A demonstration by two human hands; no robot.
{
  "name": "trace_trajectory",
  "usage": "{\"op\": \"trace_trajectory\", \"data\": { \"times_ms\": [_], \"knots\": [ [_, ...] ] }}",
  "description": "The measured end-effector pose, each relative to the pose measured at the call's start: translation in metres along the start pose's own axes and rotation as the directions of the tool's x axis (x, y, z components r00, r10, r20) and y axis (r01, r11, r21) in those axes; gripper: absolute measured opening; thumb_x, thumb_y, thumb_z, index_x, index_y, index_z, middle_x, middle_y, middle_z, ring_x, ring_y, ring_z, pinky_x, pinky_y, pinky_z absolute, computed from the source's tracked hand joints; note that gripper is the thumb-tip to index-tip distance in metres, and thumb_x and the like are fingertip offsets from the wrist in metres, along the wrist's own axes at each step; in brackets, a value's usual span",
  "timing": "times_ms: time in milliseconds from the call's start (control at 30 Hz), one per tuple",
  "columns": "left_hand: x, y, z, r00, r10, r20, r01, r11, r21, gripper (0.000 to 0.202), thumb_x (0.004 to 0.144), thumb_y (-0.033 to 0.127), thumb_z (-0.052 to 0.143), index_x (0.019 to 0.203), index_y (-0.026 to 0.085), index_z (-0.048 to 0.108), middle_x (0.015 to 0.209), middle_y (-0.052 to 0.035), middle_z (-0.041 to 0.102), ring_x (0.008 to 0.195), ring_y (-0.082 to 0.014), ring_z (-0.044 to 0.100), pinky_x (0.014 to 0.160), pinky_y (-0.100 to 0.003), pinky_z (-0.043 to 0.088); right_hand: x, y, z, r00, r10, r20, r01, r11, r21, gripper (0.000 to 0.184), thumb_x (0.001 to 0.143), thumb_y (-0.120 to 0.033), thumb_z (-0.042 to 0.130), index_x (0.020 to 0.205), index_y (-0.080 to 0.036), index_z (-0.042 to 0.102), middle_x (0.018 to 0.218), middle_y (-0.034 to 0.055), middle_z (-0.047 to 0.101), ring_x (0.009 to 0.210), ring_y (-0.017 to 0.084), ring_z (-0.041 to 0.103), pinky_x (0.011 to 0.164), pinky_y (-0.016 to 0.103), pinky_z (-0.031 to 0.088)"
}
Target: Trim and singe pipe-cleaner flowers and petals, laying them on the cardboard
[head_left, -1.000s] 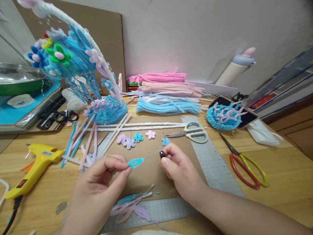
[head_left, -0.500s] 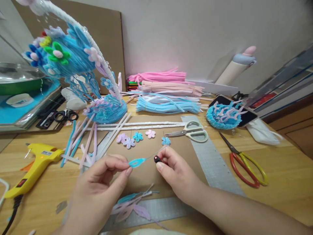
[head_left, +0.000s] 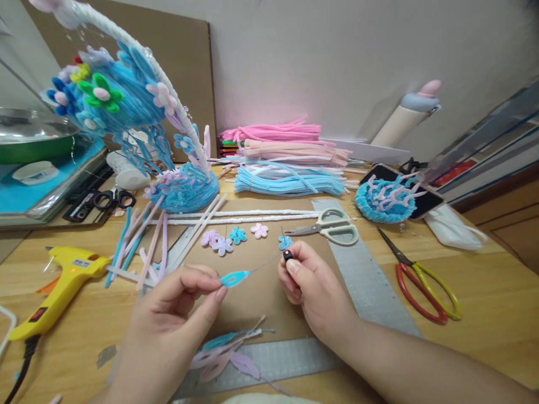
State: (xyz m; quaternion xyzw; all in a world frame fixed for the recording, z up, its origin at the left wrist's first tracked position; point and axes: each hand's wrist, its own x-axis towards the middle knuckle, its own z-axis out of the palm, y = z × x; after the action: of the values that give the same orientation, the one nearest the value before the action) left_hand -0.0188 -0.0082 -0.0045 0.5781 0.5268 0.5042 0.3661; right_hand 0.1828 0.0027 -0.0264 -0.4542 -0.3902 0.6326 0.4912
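My left hand (head_left: pixel 170 314) pinches a small turquoise pipe-cleaner leaf (head_left: pixel 234 278) between thumb and fingertips. A thin bare wire stem (head_left: pixel 265 264) runs from the leaf up to the right. My right hand (head_left: pixel 314 286) is closed on a small black object with a red spot (head_left: pixel 288 256), held at the far end of that wire. Both hands hover over a brown cardboard sheet (head_left: pixel 256 297). More pale leaf pieces (head_left: pixel 229 356) lie on it below my hands.
A yellow glue gun (head_left: pixel 54 289) lies at the left. White scissors (head_left: pixel 332 227) and red-yellow scissors (head_left: pixel 423 283) lie to the right. A blue flower sculpture (head_left: pixel 126 106), stacked pipe cleaners (head_left: pixel 286 163), small flowers (head_left: pixel 229 238) and a blue fuzzy piece (head_left: pixel 385 199) stand behind.
My right hand slid the small black object along the wire toward the leaf, then back up and right to the wire's far end. The left hand stayed in place.
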Motion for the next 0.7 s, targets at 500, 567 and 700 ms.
{"op": "trace_trajectory", "data": {
  "times_ms": [500, 567, 700],
  "knots": [
    [0.016, -0.023, 0.002, 0.976, -0.171, 0.132, 0.101, 0.902, 0.420, 0.015, 0.081, 0.035, 0.064, 0.078, 0.022, 0.072, 0.068, -0.0011, 0.074, 0.060, -0.0189, 0.068, 0.053, -0.027, 0.051, -0.007, -0.015, 0.003, 0.983, -0.113, -0.147, 0.137, 0.977, 0.164, 0.033, 0.086, -0.056, 0.050, 0.076, -0.025, 0.048, 0.056, -0.0060, 0.044, 0.048, 0.011, 0.027, 0.046, 0.028, 0.019],
    [0.019, -0.025, 0.004, 0.972, -0.164, 0.169, 0.072, 0.889, 0.452, 0.014, 0.081, 0.033, 0.064, 0.079, 0.024, 0.073, 0.068, -0.0003, 0.074, 0.062, -0.0193, 0.068, 0.055, -0.028, 0.051, -0.007, -0.015, 0.004, 0.985, -0.104, -0.140, 0.126, 0.979, 0.162, 0.034, 0.085, -0.057, 0.052, 0.076, -0.025, 0.049, 0.055, -0.0059, 0.045, 0.047, 0.011, 0.027, 0.046, 0.028, 0.019],
    [0.024, -0.023, 0.003, 0.965, -0.095, 0.243, -0.032, 0.880, 0.474, 0.016, 0.083, 0.032, 0.059, 0.081, 0.024, 0.074, 0.088, -0.0040, 0.075, 0.070, -0.0192, 0.066, 0.065, -0.031, 0.051, -0.005, -0.013, 0.003, 0.988, -0.084, -0.131, 0.105, 0.982, 0.159, 0.034, 0.084, -0.058, 0.051, 0.076, -0.025, 0.049, 0.055, -0.0058, 0.045, 0.047, 0.011, 0.027, 0.045, 0.028, 0.019]
  ]
}}
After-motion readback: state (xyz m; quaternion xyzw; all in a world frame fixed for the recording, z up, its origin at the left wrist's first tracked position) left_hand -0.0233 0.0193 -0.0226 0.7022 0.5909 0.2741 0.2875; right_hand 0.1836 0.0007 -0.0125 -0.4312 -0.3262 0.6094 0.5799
